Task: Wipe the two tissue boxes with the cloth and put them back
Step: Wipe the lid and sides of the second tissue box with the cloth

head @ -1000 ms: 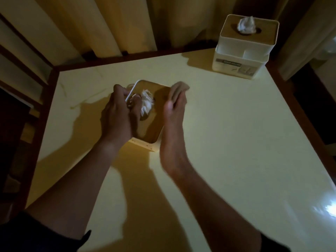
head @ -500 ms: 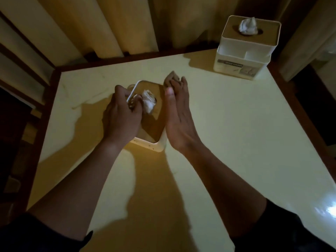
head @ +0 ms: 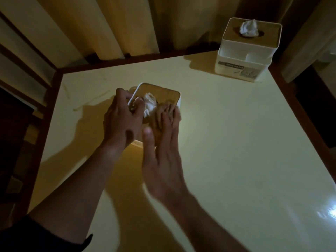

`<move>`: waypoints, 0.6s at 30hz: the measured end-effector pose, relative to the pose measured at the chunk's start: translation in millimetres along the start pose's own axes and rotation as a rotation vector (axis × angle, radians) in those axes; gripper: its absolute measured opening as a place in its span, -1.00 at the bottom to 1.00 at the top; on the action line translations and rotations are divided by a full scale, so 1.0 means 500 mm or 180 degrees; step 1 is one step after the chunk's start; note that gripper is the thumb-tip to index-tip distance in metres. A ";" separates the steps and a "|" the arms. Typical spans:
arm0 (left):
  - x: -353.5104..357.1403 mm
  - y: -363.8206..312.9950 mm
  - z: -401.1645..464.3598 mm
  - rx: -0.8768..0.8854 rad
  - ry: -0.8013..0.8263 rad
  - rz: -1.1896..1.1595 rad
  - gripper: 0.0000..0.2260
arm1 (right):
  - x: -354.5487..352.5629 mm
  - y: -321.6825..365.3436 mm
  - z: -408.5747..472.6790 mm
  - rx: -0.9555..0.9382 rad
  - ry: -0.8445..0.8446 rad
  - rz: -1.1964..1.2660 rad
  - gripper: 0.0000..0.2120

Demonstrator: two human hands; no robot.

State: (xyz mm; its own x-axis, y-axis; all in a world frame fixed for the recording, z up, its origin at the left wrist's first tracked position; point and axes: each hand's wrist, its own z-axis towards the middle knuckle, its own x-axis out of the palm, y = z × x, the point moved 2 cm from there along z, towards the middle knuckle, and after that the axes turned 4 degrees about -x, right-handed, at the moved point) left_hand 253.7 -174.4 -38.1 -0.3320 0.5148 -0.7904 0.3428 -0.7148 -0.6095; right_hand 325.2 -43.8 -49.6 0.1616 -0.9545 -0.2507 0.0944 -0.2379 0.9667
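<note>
The near box stands mid-tabletop. The left hand curls over its left rim, grip closed on the box. The right hand lies flat, fingers straight, pressing the cloth on the lid. The far box stands at the back right corner.

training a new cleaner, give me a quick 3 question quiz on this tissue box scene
1. True or false: the left hand grips the near tissue box.
2. What does the right hand press on that box's lid? A sponge, B cloth, C brush.
3. Where is the far tissue box?

Key: 1 true. 2 B. 3 at the table's far right corner, untouched by either hand.
</note>
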 end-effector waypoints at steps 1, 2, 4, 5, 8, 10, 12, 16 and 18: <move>0.000 0.001 -0.001 0.0015 0.0000 -0.0018 -0.79 | -0.014 -0.005 0.040 0.0007 0.0018 0.0010 -0.26; 0.000 0.002 -0.001 0.0027 -0.0011 -0.0022 -0.78 | -0.028 -0.010 0.079 0.0033 0.0037 0.0012 -0.27; 0.000 0.004 -0.001 0.0026 -0.0059 0.0015 -0.78 | -0.055 -0.017 0.147 0.0139 0.0134 0.0067 -0.32; 0.002 0.005 0.000 0.0014 -0.0082 0.0025 -0.79 | -0.066 -0.025 0.173 0.0164 0.0183 0.0164 -0.34; 0.005 0.002 0.000 -0.0034 -0.0140 -0.0009 -0.78 | -0.073 -0.078 0.207 0.0328 0.0099 0.0615 -0.28; 0.007 0.002 0.000 -0.0043 -0.0156 -0.0004 -0.78 | -0.052 -0.118 0.196 0.0534 0.0069 0.0949 -0.16; 0.008 0.003 0.000 -0.0052 -0.0163 -0.0010 -0.80 | -0.021 -0.151 0.166 0.0602 -0.0017 0.1279 -0.14; 0.012 0.004 0.001 -0.0070 -0.0148 -0.0014 -0.76 | 0.025 -0.121 0.049 0.0556 -0.0146 0.1816 -0.14; 0.011 0.003 0.001 -0.0088 -0.0165 -0.0026 -0.76 | 0.061 -0.107 -0.026 0.0778 -0.0206 0.1958 0.00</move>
State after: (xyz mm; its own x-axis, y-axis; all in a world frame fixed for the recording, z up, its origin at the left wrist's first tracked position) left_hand 252.0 -173.1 -43.4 -0.3796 0.4948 -0.7817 0.3639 -0.6970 -0.6179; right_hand 337.6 -58.2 -109.6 0.0549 -0.9364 0.3467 -0.2231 0.3269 0.9184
